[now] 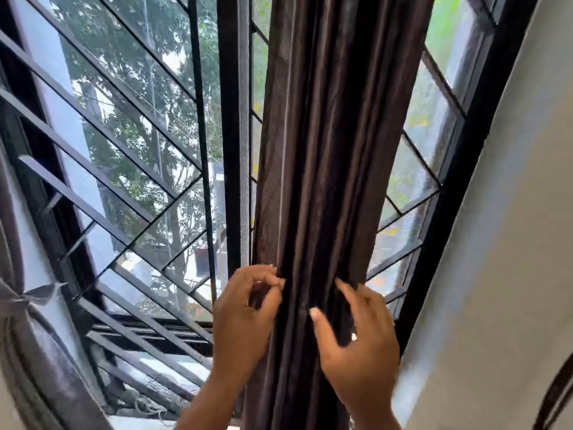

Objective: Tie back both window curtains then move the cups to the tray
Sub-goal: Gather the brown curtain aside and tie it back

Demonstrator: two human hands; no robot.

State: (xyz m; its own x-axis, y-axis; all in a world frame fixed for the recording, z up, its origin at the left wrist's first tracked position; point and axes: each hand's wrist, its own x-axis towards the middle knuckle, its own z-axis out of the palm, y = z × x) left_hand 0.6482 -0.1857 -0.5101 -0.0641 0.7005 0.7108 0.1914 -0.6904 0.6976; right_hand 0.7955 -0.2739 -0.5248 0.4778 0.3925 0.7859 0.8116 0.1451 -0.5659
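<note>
I stood close to the window and both my hands were on the right curtain [335, 144], which hung gathered into a narrow bundle of long folds in front of the window frame [231, 135]. My left hand [245, 318] pinched the left edge of the bundle between thumb and curled fingers. My right hand [356, 342] lay on the front of the folds with the fingers bent into them and the thumb stretched over the cloth, so it held the folds together more than it clenched them.

The cloth looked dark, soft and rather thick. I judged it to be light enough for two hands, but limp: the folds would slide apart if I let one side go. The best place to hold it seemed to be around the whole bundle at the height of my hands, not only at the edge.

The left curtain [18, 305], at the far left edge of the view, already looked tied, with a knot at its middle.

For moving there was not much room. The metal grille [124, 150] and the glass were just behind the cloth, and the wall [511, 243] was near on the right. I thought I should pull the bundle toward the wall side, and keep my fingers away from the grille bars. I could not see any tie-band for this curtain, nor the cups or the tray.
</note>
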